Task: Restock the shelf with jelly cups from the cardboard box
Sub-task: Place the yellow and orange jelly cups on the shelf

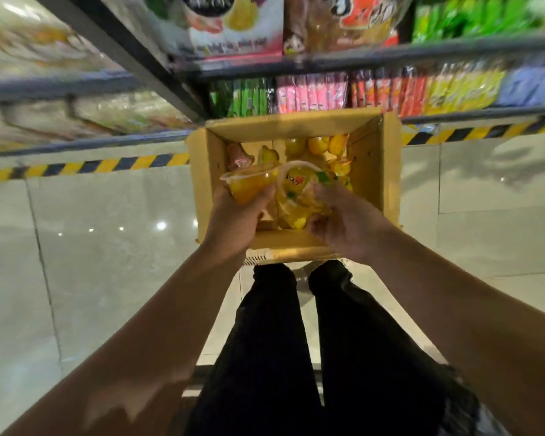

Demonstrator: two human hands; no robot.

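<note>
Both hands are over the open cardboard box (206, 184) on the floor by the shelf (375, 59). The left hand (233, 218) is wrapped around 1 orange jelly cup (249, 184); the right hand (343, 221) grips another jelly cup (299, 187), tilted. More yellow cups (318, 144) lie inside the box.

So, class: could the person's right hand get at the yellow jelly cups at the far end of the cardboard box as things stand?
Probably not yet: the right hand already grips a jelly cup, though the open cardboard box leaves the far yellow cups uncovered.
</note>
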